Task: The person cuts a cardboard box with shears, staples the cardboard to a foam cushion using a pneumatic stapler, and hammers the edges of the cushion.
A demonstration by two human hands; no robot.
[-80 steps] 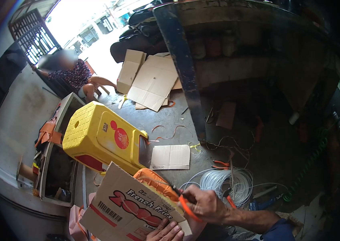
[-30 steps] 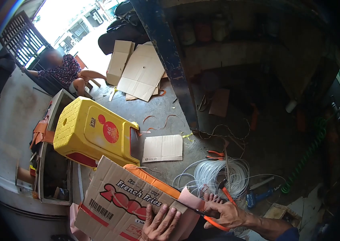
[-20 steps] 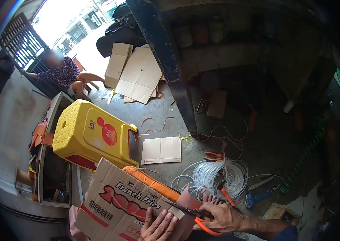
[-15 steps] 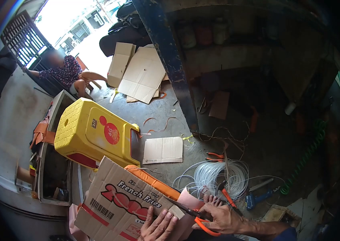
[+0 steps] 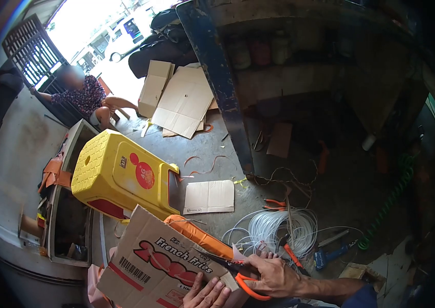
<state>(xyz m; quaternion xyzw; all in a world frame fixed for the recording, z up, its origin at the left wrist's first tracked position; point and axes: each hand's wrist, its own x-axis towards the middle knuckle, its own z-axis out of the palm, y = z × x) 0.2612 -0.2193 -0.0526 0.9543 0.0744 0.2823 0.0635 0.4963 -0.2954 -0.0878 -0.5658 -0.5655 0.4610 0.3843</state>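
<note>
The biggest thing is the floor [image 5: 207, 149], grey, and on its left side lies a yellow stool [image 5: 122, 174], tipped over on its side. Far behind it, flat pieces of cardboard [image 5: 184, 102] lie in a pile, and a person [image 5: 81, 97] sits at the far left. In the near middle is my printed cardboard [image 5: 161, 262], tilted, with the words French Fries on it. An orange bundle [image 5: 199, 235] is just behind its upper edge. To the right of the cardboard, on the floor, there is a coil of clear tube [image 5: 284, 229], and a blue tool [image 5: 330, 256] is near to it. My left hand [image 5: 207, 294] is pressed on the printed face, fingers a little spread. My right hand [image 5: 274, 275] is closed around the orange handles of the scissors [image 5: 250, 286], and their dark blades are at the cardboard's right edge.
</note>
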